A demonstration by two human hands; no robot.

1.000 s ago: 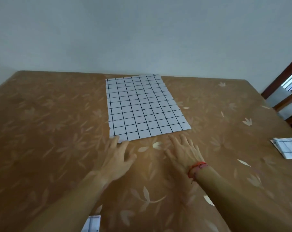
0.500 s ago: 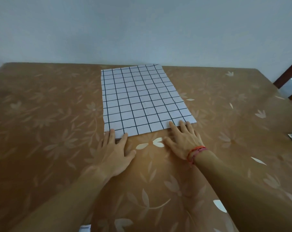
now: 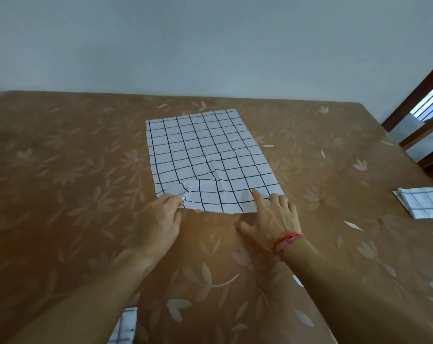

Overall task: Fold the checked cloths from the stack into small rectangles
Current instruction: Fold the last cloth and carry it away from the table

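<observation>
- Tabletop (image 3: pixel 61 194) fills most of the view, covered in a brown sheet printed with pale leaves and flowers; it has a slight sheen.
- Behind the far edge rises a plain, pale grey-white wall (image 3: pixel 210 45).
- At the right, past the far right corner, dark wooden framing (image 3: pixel 414 90) slants up, with bright panes showing between the bars.
- A white checked cloth (image 3: pixel 205 150) with thin black lines lies spread in the middle of the tabletop, its long sides running from the near side toward the far edge.
- The cloth is mostly flat, but creases run across its near half and the near left corner is turned up into a small fold.
- The left hand (image 3: pixel 158 219) is at that near left corner, fingers curled, pinching the raised cloth between thumb and fingertips.
- The right hand (image 3: pixel 272 219) lies at the near right corner, fingers spread and straight, tips on the cloth, thumb out on the bare brown cover.
- A red string bracelet (image 3: pixel 286 242) circles the right wrist.
- Folded checked cloths (image 3: pixel 421 202) sit at the right edge, well apart from the spread one.
- Another checked piece (image 3: pixel 124 326) shows at the near edge, partly hidden under the left forearm.
</observation>
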